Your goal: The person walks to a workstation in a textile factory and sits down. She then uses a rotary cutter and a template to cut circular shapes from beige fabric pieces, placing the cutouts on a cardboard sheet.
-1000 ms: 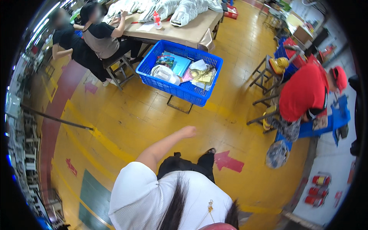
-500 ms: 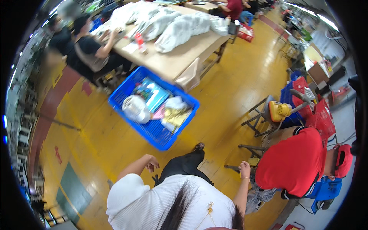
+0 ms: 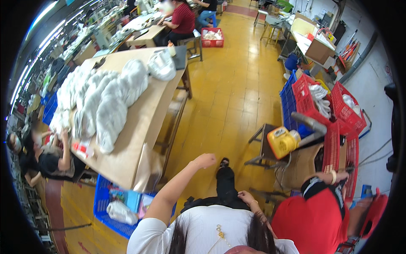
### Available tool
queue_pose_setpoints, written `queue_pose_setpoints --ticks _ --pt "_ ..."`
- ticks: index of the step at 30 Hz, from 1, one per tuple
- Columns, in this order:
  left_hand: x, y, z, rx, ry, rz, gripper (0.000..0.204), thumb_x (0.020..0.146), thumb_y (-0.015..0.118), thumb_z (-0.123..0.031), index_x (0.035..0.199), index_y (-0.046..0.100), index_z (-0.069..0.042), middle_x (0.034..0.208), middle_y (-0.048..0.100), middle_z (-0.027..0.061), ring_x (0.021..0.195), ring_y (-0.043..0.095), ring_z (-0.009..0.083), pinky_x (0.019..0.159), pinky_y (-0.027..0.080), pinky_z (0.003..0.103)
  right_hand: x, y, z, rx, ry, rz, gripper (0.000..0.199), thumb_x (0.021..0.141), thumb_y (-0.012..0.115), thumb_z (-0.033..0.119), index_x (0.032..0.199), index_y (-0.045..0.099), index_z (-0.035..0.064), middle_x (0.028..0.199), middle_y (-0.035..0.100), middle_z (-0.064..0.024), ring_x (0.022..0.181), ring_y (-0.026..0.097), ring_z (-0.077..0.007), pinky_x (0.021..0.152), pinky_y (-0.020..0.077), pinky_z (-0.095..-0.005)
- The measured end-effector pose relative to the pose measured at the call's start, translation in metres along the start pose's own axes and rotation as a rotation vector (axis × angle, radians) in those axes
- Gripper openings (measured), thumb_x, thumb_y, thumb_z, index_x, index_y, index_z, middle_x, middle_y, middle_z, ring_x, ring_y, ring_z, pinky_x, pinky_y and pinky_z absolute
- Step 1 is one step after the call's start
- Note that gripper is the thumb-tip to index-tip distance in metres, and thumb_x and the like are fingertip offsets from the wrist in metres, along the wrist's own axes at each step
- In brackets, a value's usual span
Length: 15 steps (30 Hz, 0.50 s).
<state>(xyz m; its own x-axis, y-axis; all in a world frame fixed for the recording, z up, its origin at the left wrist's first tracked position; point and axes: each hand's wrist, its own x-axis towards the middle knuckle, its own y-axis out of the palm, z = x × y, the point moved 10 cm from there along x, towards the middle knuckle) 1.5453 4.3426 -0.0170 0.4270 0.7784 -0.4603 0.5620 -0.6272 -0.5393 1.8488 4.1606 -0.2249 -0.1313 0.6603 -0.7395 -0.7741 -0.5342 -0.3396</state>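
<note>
My left hand (image 3: 205, 161) is swung forward over the yellow floor, its fingers curled into a loose fist with nothing showing in them. At my right thigh hangs my right hand (image 3: 246, 197), fingers loosely bent and a little apart, holding nothing I can see. The corner of a brown-topped table (image 3: 138, 144) is nearest to my left hand. White bundled fabric (image 3: 114, 101) lies piled on that table. Partly behind my left arm, a blue plastic basket (image 3: 101, 197) on the floor holds a white bundle and papers. My right hand is nearest to a person in red (image 3: 304, 220).
A yellow floor aisle (image 3: 228, 84) runs ahead. On the right stand a dark stool (image 3: 260, 146), a yellow device (image 3: 282, 142) with a grey tube, and red baskets (image 3: 311, 99). Further off are a red crate (image 3: 212, 38) and a seated person (image 3: 182, 21). Others sit left of the table.
I have moved forward: the table is closer and the blue basket is now beside me at lower left. My left arm has swung forward, and my right hand has dropped to my thigh.
</note>
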Motion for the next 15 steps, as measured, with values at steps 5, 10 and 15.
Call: queue_pose_setpoints --ticks 5,10,15 --pt "0.096 -0.031 0.171 0.110 -0.377 0.218 0.036 0.092 0.049 -0.029 0.079 0.067 -0.002 0.069 0.068 0.0186 0.062 0.067 0.0321 0.063 0.052 0.047 0.151 -0.115 0.147 -0.339 -0.203 0.013 0.039 0.090 0.067 0.027 0.122 0.065 0.0045 0.103 0.071 -0.0108 0.085 0.067 -0.0169 0.077 0.0540 -0.0311" --pt "0.035 -0.066 0.290 -0.175 -0.710 0.261 0.029 0.094 0.055 -0.028 0.073 0.059 -0.007 0.063 0.058 0.0098 0.049 0.055 0.0214 0.047 0.045 0.036 0.257 -0.225 0.286 0.017 -0.050 0.161 0.043 0.091 0.065 0.028 0.126 0.060 0.0034 0.095 0.066 -0.0044 0.078 0.062 -0.0115 0.069 0.0507 -0.0275" --pt "0.076 -0.088 0.322 -0.478 -0.939 0.389 0.033 0.097 0.052 -0.024 0.075 0.069 -0.006 0.069 0.067 0.0089 0.054 0.060 0.0203 0.051 0.048 0.035 0.402 -0.372 0.441 0.068 -0.201 -0.009 0.039 0.090 0.066 0.027 0.121 0.061 0.0028 0.098 0.067 -0.0055 0.077 0.063 -0.0127 0.070 0.0521 -0.0284"
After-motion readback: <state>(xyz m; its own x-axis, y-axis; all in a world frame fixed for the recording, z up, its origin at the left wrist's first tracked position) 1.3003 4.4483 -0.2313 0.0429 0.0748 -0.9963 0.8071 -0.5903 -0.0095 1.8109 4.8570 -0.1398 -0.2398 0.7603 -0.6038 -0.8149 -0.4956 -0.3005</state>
